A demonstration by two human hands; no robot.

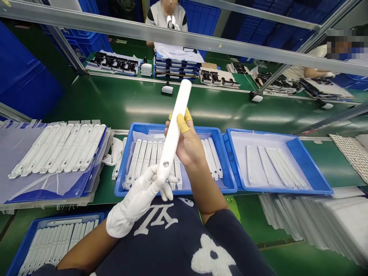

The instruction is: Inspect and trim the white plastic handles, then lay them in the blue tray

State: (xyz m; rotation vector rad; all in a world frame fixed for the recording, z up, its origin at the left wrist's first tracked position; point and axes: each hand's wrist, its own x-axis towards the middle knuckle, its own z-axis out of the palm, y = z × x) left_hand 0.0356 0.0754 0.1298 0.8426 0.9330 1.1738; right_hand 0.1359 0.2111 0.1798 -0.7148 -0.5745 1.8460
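A long white plastic housing (173,134) with rounded ends and a round hole near its lower end is held tilted in front of me. My left hand (138,197), in a white glove, grips its lower end. My right hand (188,143), with yellow finger cots on some fingertips, grips it around the middle. Below it is a blue tray (175,190) lined with white sheet, with rows of similar white strips (140,161) in it.
On the right a second blue tray (319,180) holds several white strips. More strips lie on a stack of blue sheets (83,186) at left, and another filled tray (31,226) stands below. A metal rail (115,27) crosses ahead; people sit beyond it.
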